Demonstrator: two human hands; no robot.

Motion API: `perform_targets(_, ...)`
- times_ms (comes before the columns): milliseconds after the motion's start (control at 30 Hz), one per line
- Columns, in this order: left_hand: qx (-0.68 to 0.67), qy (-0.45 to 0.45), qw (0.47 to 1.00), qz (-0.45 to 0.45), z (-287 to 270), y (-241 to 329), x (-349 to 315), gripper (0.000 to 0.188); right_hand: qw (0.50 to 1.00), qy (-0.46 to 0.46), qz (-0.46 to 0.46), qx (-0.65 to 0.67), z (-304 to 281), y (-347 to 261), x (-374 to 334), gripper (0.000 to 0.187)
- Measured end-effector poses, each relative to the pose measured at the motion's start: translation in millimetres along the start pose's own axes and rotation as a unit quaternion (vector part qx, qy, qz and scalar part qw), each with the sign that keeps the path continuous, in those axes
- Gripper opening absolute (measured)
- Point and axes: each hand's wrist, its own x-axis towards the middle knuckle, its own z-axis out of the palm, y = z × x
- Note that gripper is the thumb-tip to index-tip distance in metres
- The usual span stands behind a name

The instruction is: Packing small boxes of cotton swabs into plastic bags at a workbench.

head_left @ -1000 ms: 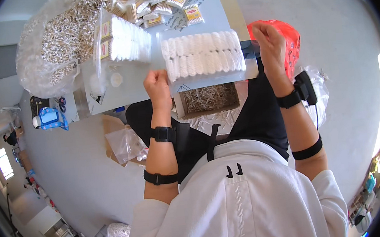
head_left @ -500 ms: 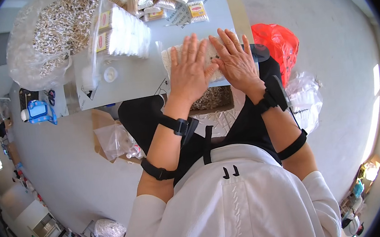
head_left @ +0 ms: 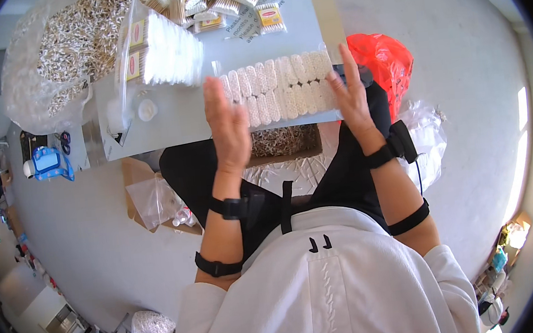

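A block of cotton swab packets [head_left: 278, 90] in clear film lies near the table's front edge, its white swab tips facing up in two rows. My left hand [head_left: 229, 128] stands on edge at the block's left end, fingers straight and nothing held. At the right end, my right hand [head_left: 354, 103] is open with its thumb and fingers apart, close to the block. To the left, more swab packets [head_left: 172, 50] stand in a clear plastic bag. One flat packet [head_left: 271, 18] with a yellow and red label lies beyond the block.
Several swab packets [head_left: 222, 4] are heaped at the back. A large clear bag of loose swabs [head_left: 75, 47] fills the back left, near a small white disc [head_left: 147, 110] and scissors [head_left: 65, 142]. Below the table sits a box of swabs [head_left: 286, 141]; a red bag [head_left: 382, 68] is right.
Both hands lay flat on top of the block before. Now they have parted to its two ends, the left hand turned on edge, and the swab tips are uncovered.
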Motion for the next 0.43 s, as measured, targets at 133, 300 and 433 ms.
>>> perform_targets(133,-0.621,-0.024,0.739,-0.259,14,-23,9,0.069,0.977,-0.03,0.08,0.195,15,6,-3,0.071)
perform_targets(300,-0.39,-0.047,0.896,-0.205,20,-14,20,0.075,0.991,-0.056,0.028,0.115,19,16,-4,0.071)
perform_targets(433,-0.197,-0.049,0.969,-0.141,9,-39,14,0.077,0.985,-0.047,0.02,0.162,15,19,-3,0.072)
